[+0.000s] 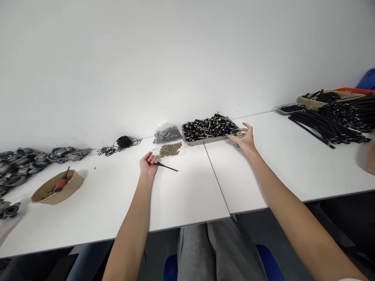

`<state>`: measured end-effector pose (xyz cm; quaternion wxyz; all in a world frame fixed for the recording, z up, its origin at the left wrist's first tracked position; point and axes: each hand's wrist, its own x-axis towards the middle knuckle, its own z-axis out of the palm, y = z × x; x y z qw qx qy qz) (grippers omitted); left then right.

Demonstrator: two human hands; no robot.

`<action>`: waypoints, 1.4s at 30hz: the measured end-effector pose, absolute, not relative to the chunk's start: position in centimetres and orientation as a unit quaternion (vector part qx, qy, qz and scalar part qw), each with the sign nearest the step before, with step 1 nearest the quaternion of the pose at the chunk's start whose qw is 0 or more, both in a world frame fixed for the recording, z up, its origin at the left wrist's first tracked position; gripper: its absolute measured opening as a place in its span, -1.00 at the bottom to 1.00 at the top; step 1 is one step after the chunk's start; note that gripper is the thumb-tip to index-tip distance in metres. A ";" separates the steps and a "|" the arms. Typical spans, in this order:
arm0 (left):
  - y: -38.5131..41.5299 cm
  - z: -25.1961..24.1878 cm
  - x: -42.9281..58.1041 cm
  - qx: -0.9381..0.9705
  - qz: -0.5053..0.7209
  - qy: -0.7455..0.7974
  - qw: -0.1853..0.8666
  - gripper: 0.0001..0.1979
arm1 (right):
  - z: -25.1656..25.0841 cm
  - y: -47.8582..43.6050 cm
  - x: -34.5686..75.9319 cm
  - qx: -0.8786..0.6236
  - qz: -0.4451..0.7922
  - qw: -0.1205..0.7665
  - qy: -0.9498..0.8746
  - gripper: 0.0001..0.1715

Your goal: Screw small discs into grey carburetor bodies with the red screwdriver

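My left hand (148, 163) rests on the white table (187, 191), its fingers curled round the handle of a thin black tool (166, 167) whose shaft points right. My right hand (246, 139) is stretched far forward and grips a small clear dish (238, 134) with something greenish in it. That dish sits at the right end of a metal tray (205, 139) heaped with black and brass parts. A pile of small brass pieces (170, 149) lies just beyond my left hand.
A clear bag of dark screws (167, 134) and black rubber rings (120, 144) lie by the wall. Grey metal castings (26, 160) and a brown bowl holding a red-handled tool (57, 187) are at the left. Black hoses (336, 121) cover the right.
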<state>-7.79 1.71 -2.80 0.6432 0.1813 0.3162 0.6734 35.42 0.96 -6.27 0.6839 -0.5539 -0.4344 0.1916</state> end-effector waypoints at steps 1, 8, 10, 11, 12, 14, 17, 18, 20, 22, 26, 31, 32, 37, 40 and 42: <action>1.7 -2.8 -7.8 0.180 0.673 0.316 0.644 -0.80 | -6.2 0.8 35.2 -0.571 0.190 0.679 -0.420 0.11; 1.9 -2.9 -7.8 0.174 0.674 0.313 0.646 -0.81 | -5.6 -0.1 33.7 -0.576 0.163 0.694 -0.400 0.10; 1.8 -2.9 -7.8 0.174 0.675 0.313 0.645 -0.81 | -5.4 -0.2 33.6 -0.588 0.163 0.678 -0.409 0.12; 1.8 -2.9 -7.7 0.174 0.675 0.313 0.645 -0.81 | -5.2 -0.3 33.5 -0.603 0.155 0.666 -0.412 0.11; 1.7 -2.9 -7.7 0.174 0.675 0.313 0.645 -0.81 | -5.1 -0.4 33.6 -0.620 0.137 0.652 -0.415 0.09; 1.6 -2.9 -7.7 0.174 0.674 0.314 0.645 -0.81 | -4.7 -0.7 33.6 -0.646 0.073 0.625 -0.432 0.01; 1.6 -2.8 -7.5 0.174 0.675 0.315 0.643 -0.77 | -3.8 -1.3 33.3 -0.621 -0.051 0.632 -0.460 -0.29; 1.6 -2.7 -7.4 0.175 0.676 0.316 0.642 -0.77 | -3.5 -1.5 33.0 -0.600 -0.084 0.645 -0.465 -0.41; 1.4 -2.5 -7.0 0.179 0.677 0.315 0.641 -0.76 | -2.8 -2.0 31.8 -0.560 -0.112 0.667 -0.478 -0.60; 1.2 -2.1 -6.5 0.191 0.679 0.308 0.639 -0.79 | -2.3 -2.4 30.0 -0.528 -0.079 0.668 -0.519 -0.68; -0.1 -0.5 -4.5 0.231 0.682 0.279 0.635 -0.91 | -1.4 -3.6 25.8 -0.477 0.099 0.589 -0.645 -0.72; -2.8 2.6 0.2 0.361 0.656 0.205 0.631 -0.91 | 1.4 -5.3 21.6 -0.428 0.218 0.399 -0.781 -0.58; -3.3 3.3 1.4 0.398 0.650 0.201 0.616 -0.87 | 2.1 -5.4 21.0 -0.420 0.220 0.368 -0.800 -0.54; -4.7 5.6 6.1 0.611 0.585 0.271 0.460 -0.78 | 3.6 -4.9 19.7 -0.365 0.208 0.361 -0.833 -0.70; -4.3 5.1 6.3 0.673 0.533 0.271 0.435 -0.76 | 2.7 -4.2 20.5 -0.356 0.224 0.424 -0.802 -0.79; -3.3 4.1 5.1 0.636 0.548 0.273 0.470 -0.68 | 2.0 -3.8 21.5 -0.367 0.265 0.484 -0.749 -0.79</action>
